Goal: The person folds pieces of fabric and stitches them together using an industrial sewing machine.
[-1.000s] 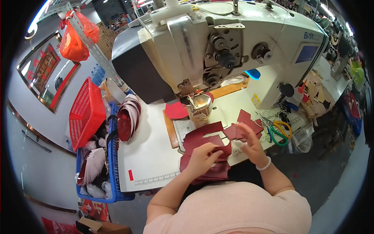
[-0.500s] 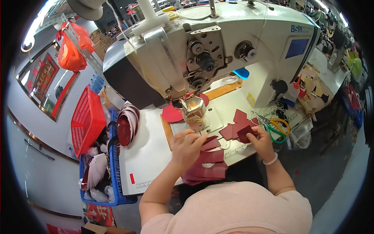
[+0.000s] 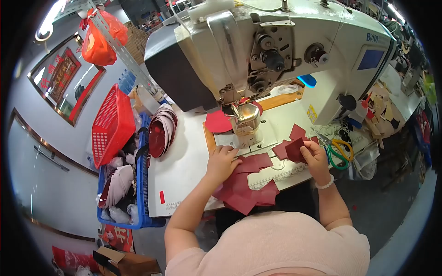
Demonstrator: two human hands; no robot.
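Observation:
My right hand (image 3: 316, 159) pinches a small dark red leather-like piece (image 3: 295, 150) between thumb and fingers, above other dark red pieces (image 3: 280, 150) on the machine bed. Resting on the white table just left of the needle area, my left hand (image 3: 222, 164) has its fingers stretched out, with the thumb beside a flat red piece (image 3: 258, 162). Closer to my body, a fanned pile of dark red pieces (image 3: 251, 195) overhangs the table edge. A sewing machine (image 3: 317, 34) stands over the work, its metal-guarded presser foot (image 3: 247, 117) in front of my left hand.
A brighter red piece (image 3: 218, 123) lies left of the presser foot. Green-and-orange scissors (image 3: 340, 155) sit beside tangled cord at right. Curved stacked pieces (image 3: 161, 133) stand at left, near a red basket (image 3: 110, 129) and a blue crate (image 3: 142, 184).
My left hand has come down from above the pieces onto the table. The red pieces near it have shifted and spread. My right hand still holds its piece; the view has tilted slightly.

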